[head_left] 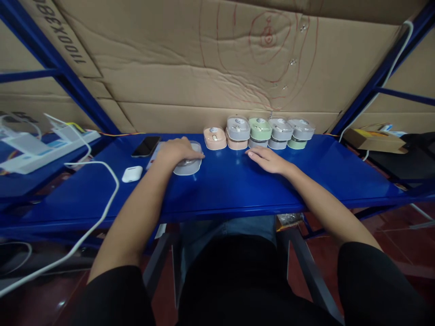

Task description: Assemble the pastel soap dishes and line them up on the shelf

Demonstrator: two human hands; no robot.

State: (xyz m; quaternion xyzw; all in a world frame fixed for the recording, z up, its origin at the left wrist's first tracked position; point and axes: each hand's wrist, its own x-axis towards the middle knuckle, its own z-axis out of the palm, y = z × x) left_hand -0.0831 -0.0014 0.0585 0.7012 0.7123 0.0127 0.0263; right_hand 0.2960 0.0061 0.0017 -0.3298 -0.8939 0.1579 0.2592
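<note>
My left hand (176,151) reaches over a grey plastic box with a clear lid (188,168), the thumb along its near right side. It appears to grip the box from above; the other fingertips are partly hidden. My right hand (267,159) rests on the blue tabletop with its fingers stretched out, holding nothing. Just behind it stands a row of similar small boxes: a single peach box (215,138) at the left, then stacks of two. Their upper boxes include a green box (260,129) and a grey box (238,128).
Left of my left hand lie a black phone (145,146) and a white earbud case (132,174). A white cable (112,181) crosses the left side from a power strip (50,151). Cardboard (152,81) walls the back. An open carton (375,140) sits at the right.
</note>
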